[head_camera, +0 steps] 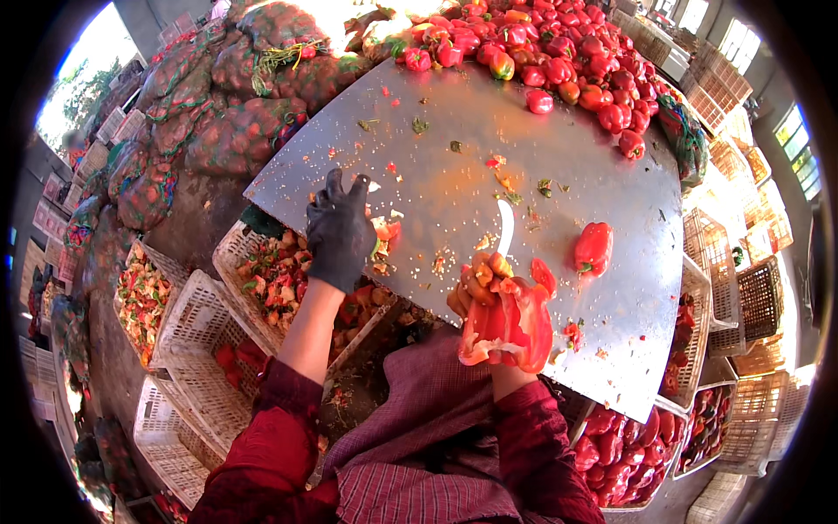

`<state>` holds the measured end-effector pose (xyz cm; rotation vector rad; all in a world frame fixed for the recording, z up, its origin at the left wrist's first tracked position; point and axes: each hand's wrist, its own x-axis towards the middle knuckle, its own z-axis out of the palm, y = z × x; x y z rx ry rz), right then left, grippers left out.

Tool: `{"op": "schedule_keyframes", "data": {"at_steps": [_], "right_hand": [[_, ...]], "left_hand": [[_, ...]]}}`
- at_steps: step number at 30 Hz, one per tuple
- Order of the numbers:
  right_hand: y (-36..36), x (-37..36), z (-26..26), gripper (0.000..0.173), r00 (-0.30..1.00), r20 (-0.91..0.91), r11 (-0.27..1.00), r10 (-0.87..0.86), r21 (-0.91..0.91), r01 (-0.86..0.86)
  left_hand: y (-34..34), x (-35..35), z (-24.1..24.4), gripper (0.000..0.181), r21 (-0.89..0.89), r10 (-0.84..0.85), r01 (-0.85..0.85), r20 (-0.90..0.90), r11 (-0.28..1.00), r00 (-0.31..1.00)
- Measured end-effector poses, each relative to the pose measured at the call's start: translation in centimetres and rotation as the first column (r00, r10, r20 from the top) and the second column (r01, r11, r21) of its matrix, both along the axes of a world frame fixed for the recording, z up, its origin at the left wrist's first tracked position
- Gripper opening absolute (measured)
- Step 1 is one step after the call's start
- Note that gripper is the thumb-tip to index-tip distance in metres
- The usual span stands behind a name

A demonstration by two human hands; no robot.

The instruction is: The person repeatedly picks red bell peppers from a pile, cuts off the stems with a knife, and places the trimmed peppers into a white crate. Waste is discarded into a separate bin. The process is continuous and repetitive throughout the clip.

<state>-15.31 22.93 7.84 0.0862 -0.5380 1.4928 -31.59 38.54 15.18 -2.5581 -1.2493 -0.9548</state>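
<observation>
My left hand point(339, 232), in a dark glove, is over the table's near left edge with its fingers apart. Right beside it lie pale and red pepper core scraps point(387, 236). My right hand point(476, 283) grips a small knife, its curved blade point(505, 226) pointing away from me. A red bell pepper, cut open and hollow point(517, 321), rests against that same hand and covers much of the palm and wrist. A whole red bell pepper point(594, 249) lies on the metal table point(452, 196) to the right.
A heap of red bell peppers point(576, 59) covers the table's far side. Below the left edge stands a crate of pepper scraps point(229, 245). Cut red peppers fill a crate point(622, 452) at lower right. Net sacks of peppers point(242, 137) are piled at left. Seeds and stems litter the tabletop.
</observation>
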Motion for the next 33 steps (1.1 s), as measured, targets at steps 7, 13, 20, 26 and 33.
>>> {"op": "schedule_keyframes", "data": {"at_steps": [7,13,20,26,33], "right_hand": [[-2.1,-1.9,0.0,0.045,0.780,0.417,0.844,-0.467,-0.054,0.534],[-1.3,-0.5,0.7,0.039,0.995,0.010,0.918,-0.097,-0.386,0.093],[1.2,-0.9,2.6,0.016,0.742,0.611,0.513,-0.275,-0.560,0.651],[2.4,-2.4,1.6,0.022,0.591,0.723,0.477,-0.358,-0.403,0.781],[5.1,-2.6,-1.9,0.019,0.612,0.734,0.409,-0.295,-0.481,0.775]], "left_hand": [[-10.5,3.4,3.2,0.030,0.048,-0.709,0.713,-0.073,0.700,0.701],[-7.4,4.3,0.9,0.023,-0.295,-0.672,0.750,0.334,0.592,0.661],[1.7,-5.4,-4.2,0.022,-0.027,0.028,-0.037,-0.289,0.999,0.957],[0.6,-7.5,-4.0,0.040,-0.252,-0.150,0.172,0.104,0.952,0.983],[-2.8,-1.6,-10.7,0.076,-0.733,-0.154,0.673,0.657,0.096,0.738]]}}
